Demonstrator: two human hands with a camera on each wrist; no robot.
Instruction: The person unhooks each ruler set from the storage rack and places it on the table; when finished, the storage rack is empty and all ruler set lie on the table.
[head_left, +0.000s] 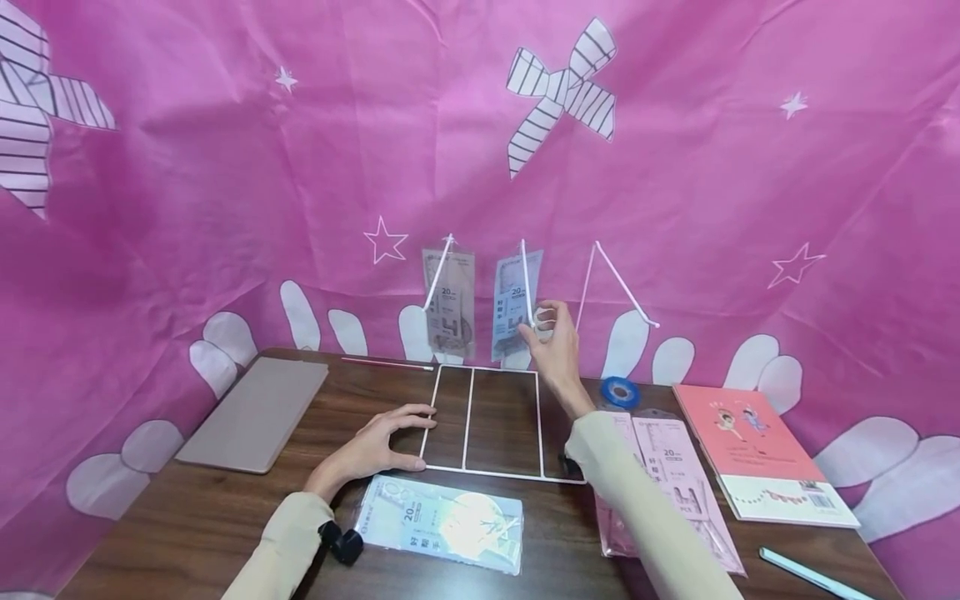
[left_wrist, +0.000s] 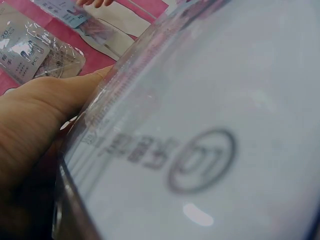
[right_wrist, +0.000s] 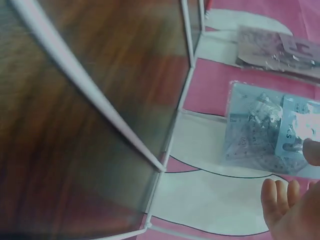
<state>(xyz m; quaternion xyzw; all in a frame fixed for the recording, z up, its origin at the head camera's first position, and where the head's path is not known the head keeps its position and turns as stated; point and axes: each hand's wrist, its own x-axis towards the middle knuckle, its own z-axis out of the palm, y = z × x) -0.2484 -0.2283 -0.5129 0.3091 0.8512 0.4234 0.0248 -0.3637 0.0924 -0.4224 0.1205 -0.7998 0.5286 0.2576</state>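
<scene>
A white wire rack stands on the table, its base frame (head_left: pixel 465 417) flat and its hooks rising behind. My left hand (head_left: pixel 378 442) rests at the base's left side, thumb and fingers spread along the rod. On the middle hook hangs a clear packet with a blue card (head_left: pixel 510 300), tilted. My right hand (head_left: pixel 555 342) is at that hook's front tip, fingers bent and thumb beside the packet's lower part; I cannot tell whether they pinch anything. A grey-card packet (head_left: pixel 450 304) hangs on the left hook. The right hook (head_left: pixel 626 283) carries nothing.
Another blue-card packet (head_left: pixel 442 521) lies before the rack, looming blurred in the left wrist view. Pink packets (head_left: pixel 675 483), a blue tape roll (head_left: pixel 620 392), a coral book (head_left: pixel 765 450) and a pale pen (head_left: pixel 813 573) lie right. A grey-beige notebook (head_left: pixel 255 412) lies left.
</scene>
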